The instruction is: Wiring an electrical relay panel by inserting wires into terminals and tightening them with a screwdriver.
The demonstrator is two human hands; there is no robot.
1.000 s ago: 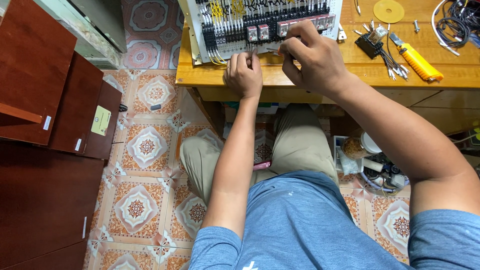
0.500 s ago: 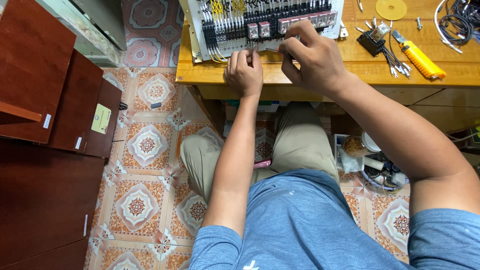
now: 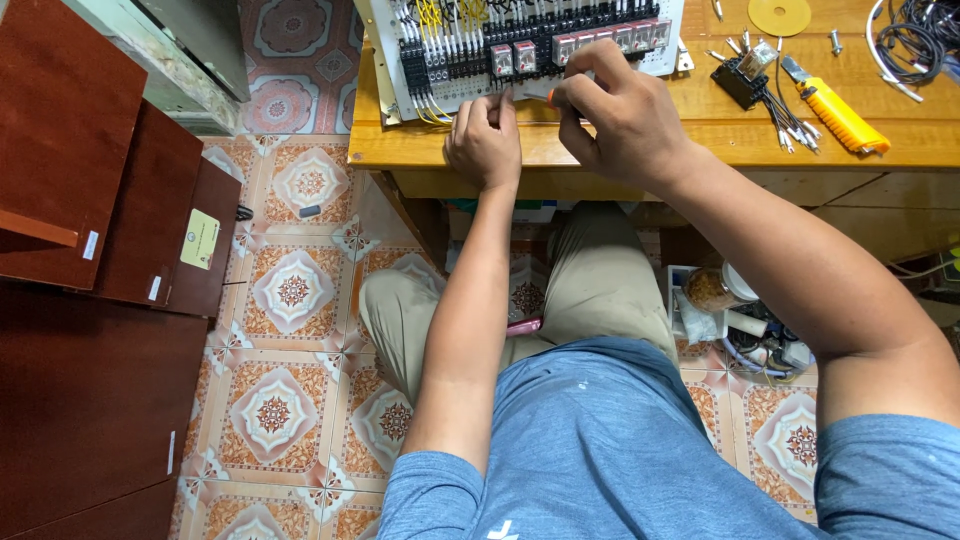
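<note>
Wiring panel (image 3: 520, 40): white backplate carrying rows of terminal blocks, small relays and black, white and yellow wires; lies flat on the wooden counter (image 3: 640, 140), its near edge toward the person. All places below are given from this panel.

Left hand (image 3: 485, 140): at the panel's near edge, left of centre, resting on the counter. Grip clenched, fingertips pinched together against the lower row of wires; what they pinch is too small to tell.

Right hand (image 3: 620, 120): at the panel's near edge, just right of the left hand, the two almost touching. Grip closed on a small screwdriver (image 3: 535, 95), only its orange handle end and metal shaft showing. The tool juts left out of the grip, its tip lying on the panel's bottom edge just above the left fingertips.

Yellow utility knife (image 3: 835, 112): on the counter, right of the panel, well apart from both hands.

Black relay base with loose ferruled wires (image 3: 755, 85): between panel and knife.

Yellow disc (image 3: 780, 15): right of the panel, at the far edge of the counter.

Coiled black cables (image 3: 915, 40): far right corner.

Patterned tiled floor (image 3: 290, 290): below the counter, left of the person's knees.
</note>
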